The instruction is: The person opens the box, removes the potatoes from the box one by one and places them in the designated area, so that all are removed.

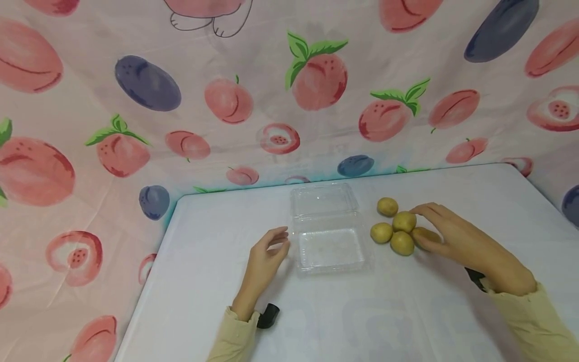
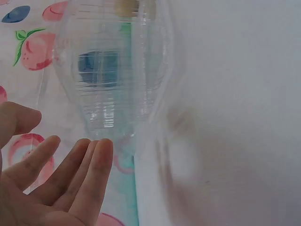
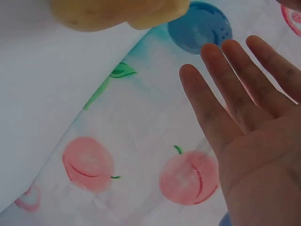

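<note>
A clear plastic clamshell box (image 1: 334, 268) lies unfolded on the white table, its lid (image 1: 323, 200) flat toward the back. To the left of it is my left hand (image 1: 266, 257), fingers relaxed and holding nothing, fingertips close to the box's side. Several yellow potatoes sit in a cluster right of the box, among them a front potato (image 1: 402, 244) and a back one (image 1: 387, 206). My right hand (image 1: 457, 239) reaches over the cluster's right side, fingers extended, partly covering the rightmost potato (image 1: 425, 234). In the right wrist view its fingers are straight, with potatoes (image 3: 94, 14) at the top edge.
The white table (image 1: 203, 281) ends at the back against a hanging cloth (image 1: 253, 60) printed with peaches and blue fruit, which also runs along the left side. A black wrist strap piece (image 1: 269, 316) shows beside my left sleeve (image 1: 235, 334).
</note>
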The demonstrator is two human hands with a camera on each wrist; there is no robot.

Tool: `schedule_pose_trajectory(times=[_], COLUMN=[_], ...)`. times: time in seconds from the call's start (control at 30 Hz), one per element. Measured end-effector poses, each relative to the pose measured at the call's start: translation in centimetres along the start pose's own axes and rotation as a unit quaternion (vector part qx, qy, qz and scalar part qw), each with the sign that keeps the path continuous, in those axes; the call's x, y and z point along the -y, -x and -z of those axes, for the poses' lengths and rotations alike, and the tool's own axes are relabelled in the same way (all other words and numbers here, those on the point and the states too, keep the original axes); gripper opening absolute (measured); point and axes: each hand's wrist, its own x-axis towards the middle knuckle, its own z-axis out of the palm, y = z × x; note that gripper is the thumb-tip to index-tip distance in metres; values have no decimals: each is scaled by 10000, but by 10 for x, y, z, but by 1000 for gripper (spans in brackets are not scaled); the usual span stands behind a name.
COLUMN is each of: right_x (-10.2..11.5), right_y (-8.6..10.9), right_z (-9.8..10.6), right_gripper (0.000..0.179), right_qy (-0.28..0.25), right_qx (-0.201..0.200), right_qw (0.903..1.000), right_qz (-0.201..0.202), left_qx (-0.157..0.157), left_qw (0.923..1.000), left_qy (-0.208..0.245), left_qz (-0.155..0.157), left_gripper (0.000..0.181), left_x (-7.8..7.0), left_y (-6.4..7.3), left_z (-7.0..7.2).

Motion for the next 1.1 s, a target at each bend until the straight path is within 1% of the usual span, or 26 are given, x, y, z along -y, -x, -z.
schedule_pose_trajectory(times=[0.07,0.23,0.37,0.5,0.57,0.63,0.7,0.77,0.8,0.93,1.1], right_x=[4,13,19,27,31,36,40,43,45,48,52], right_y=[-2,-7,-11,-14,-16,-18,-20,-21,-22,-25,-27], right_z=[2,5,7,6,6,5,4,2,1,-5,-13], right_gripper=[47,52,61,67,68,69,70,72,72,74,71], right_qy=[-31,-20,32,9,-38,-118,-192,-201,-207,-157,-70], right_qx=[12,1,54,34,11,27,10,-70,-128,-413,-589], right_qw=[10000,10000,10000,9999,9999,9999,9998,9997,9995,9976,9952], right_qz=[-48,-24,73,100,111,91,63,128,182,524,779], left_qx=[-34,-87,-132,-184,-229,-281,-321,-353,-365,-454,-536], left_qw=[9999,9994,9978,9941,9910,9871,9824,9772,9750,9657,9564], left_qy=[-104,-267,-484,-823,-1036,-1302,-1584,-1834,-1942,-2243,-2542], left_qz=[-57,-202,-428,-683,-822,-887,-934,-1011,-1015,-1224,-1337], left_gripper=[32,32,33,35,36,37,39,40,41,43,48], left_x=[-3,-10,-15,-20,-23,-26,-29,-30,-31,-32,-33], left_y=[-2,-5,-7,-6,-6,-4,-2,0,0,3,6], left_z=[2,7,9,10,11,11,11,11,11,10,10])
